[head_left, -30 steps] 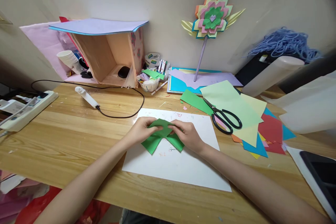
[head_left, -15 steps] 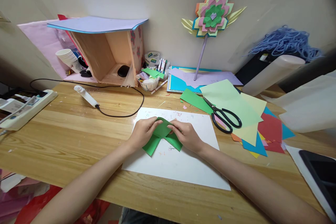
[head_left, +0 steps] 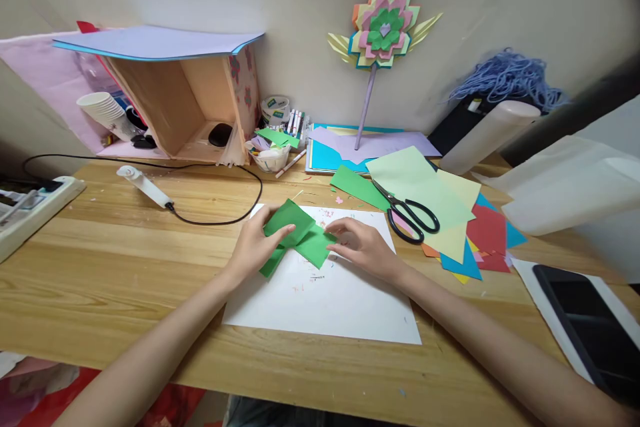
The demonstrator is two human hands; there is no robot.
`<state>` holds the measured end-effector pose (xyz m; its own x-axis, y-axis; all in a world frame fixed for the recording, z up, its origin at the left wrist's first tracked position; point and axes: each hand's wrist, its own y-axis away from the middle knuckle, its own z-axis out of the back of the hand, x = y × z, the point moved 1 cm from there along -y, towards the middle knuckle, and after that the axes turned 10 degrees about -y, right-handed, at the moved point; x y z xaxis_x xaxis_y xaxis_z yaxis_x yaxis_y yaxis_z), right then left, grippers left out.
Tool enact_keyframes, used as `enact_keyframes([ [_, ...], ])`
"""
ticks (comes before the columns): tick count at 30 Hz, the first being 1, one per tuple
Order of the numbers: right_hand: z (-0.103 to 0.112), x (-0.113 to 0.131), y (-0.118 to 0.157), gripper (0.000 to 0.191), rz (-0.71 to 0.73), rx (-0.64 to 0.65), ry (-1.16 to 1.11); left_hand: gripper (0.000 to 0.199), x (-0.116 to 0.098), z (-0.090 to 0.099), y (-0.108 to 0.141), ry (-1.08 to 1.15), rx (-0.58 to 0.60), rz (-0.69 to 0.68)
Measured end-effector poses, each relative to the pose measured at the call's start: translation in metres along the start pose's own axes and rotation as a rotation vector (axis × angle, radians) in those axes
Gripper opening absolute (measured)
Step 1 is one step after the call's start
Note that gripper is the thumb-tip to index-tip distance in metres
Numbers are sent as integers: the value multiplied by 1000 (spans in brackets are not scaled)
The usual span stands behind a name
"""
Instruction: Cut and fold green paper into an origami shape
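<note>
A folded green paper (head_left: 293, 223) is held over the white sheet (head_left: 350, 307). My left hand (head_left: 255, 240) grips its left side, thumb on top and fingers behind. At the paper's right edge is my right hand (head_left: 363, 247), its thumb and fingers apart, with the fingertips beside the green corner; nothing is gripped between them. Small coloured marks show on the white sheet.
Black-handled scissors (head_left: 410, 213) lie on pale green paper (head_left: 425, 187) at the right, by coloured scraps (head_left: 490, 230). A paper flower (head_left: 384, 30) leans on the wall. A cable and white device (head_left: 145, 187) lie left; a phone (head_left: 587, 320) lies right.
The green paper has tilted and turned, its upper part raised to the left. My right hand has let go and opened. The view has shifted a little to the right.
</note>
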<state>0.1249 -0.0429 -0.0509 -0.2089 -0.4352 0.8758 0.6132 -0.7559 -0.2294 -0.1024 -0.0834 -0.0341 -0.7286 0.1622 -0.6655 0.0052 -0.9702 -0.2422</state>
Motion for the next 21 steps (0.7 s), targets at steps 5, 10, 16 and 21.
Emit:
enact_keyframes([
  [5, 1, -2, 11, 19, 161, 110, 87, 47, -15, 4, 12, -341, -420, -272],
  [10, 0, -1, 7, 19, 198, 140, 96, 16, -25, -11, 24, -419, 127, -563],
  [16, 3, -3, 6, 15, 104, 134, 14, 21, -25, -26, 24, -444, 320, -470],
  [21, 5, -4, 6, 15, 16, 84, -76, 20, -29, -26, 23, -423, 315, -412],
])
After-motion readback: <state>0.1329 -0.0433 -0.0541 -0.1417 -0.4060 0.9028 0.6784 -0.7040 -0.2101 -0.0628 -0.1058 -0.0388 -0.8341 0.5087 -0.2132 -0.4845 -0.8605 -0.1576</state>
